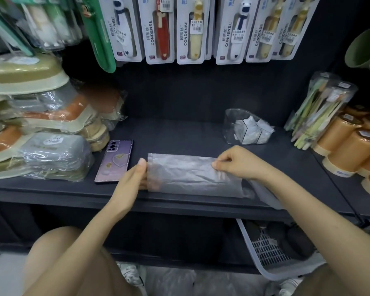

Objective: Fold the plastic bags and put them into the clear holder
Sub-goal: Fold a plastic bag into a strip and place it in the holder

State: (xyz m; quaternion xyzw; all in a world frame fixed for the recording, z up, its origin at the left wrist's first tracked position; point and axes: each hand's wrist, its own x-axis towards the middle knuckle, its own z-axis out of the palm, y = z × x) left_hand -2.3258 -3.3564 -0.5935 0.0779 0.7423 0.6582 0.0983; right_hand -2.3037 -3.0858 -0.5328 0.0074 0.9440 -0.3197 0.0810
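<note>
At 6 o'clock on the dark shelf (179, 133), by the front edge: translucent plastic bag (190, 178), flattened into a wide strip, lying crosswise. At 2 o'clock from it, well apart: clear holder (231, 122), upright, folded bags (251, 132) inside. At 9 o'clock, just beside: purple phone (115, 161), back up. Left grip (135, 178) closed on bag's left edge, thumb on top, fingers beneath. Right grip (237, 163) pinching upper edge near right end, thumb against forefinger.

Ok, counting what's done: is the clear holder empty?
Not empty: the clear holder has folded bags showing through its wall.
</note>
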